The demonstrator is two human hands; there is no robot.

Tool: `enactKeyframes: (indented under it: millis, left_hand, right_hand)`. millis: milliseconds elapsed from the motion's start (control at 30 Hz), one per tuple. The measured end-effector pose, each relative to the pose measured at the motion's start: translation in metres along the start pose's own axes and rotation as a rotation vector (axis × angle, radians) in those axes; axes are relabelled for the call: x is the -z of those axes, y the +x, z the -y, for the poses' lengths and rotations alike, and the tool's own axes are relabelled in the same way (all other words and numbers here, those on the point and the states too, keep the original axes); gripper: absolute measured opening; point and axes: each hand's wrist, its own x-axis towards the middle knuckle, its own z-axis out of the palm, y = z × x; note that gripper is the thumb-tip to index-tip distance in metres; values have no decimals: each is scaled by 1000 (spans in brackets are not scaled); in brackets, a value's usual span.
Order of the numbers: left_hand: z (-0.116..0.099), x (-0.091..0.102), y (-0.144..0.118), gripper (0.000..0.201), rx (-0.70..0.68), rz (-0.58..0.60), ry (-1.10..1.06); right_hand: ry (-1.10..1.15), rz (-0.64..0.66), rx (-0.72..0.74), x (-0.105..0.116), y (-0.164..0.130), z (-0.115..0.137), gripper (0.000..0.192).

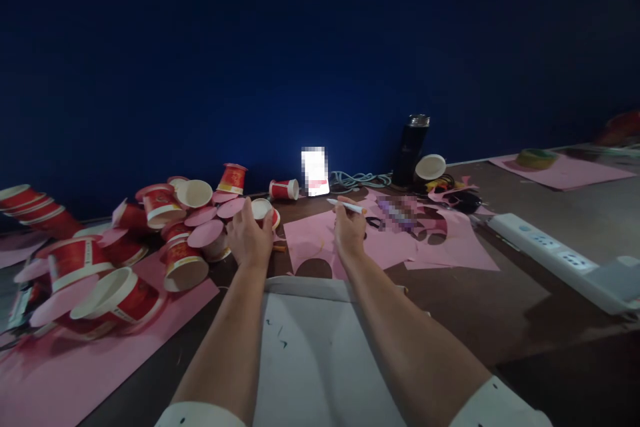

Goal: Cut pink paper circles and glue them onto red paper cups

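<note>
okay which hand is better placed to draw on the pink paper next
Right, probably. The right hand already holds the white pen above the pink paper, while the left hand is gripping a paper cup off to the side.

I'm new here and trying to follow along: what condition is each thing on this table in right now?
Left hand: closed on a red paper cup lying on its side.
Right hand: pinching a white pen.
Pink paper sheet: flat, round hole cut out.
Pile of red paper cups: mostly tipped over.
Dark flask: upright.
White power strip: lying flat.
</note>
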Motion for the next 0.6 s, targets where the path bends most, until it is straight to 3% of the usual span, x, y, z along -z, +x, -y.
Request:
enactKeyframes:
  millis: [233, 300, 367, 500, 600]
  left_hand:
    - [-1, 1, 2, 56, 2, 12, -47]
    - [-1, 5, 3, 46, 3, 39, -14]
    - [0, 8, 5, 33, -49, 194, 20]
    - [1, 9, 6, 23, -229, 677, 53]
    - [-1, 9, 5, 20, -277, 847, 86]
  right_hand:
    - [-63, 47, -23, 0, -3, 3, 37]
    - [-115, 65, -12, 1, -3, 2, 37]
    - [-163, 84, 0, 0, -2, 0, 38]
    - [-271, 118, 19, 0, 0, -5, 43]
    - [-329, 136, 21, 1, 1, -5, 44]
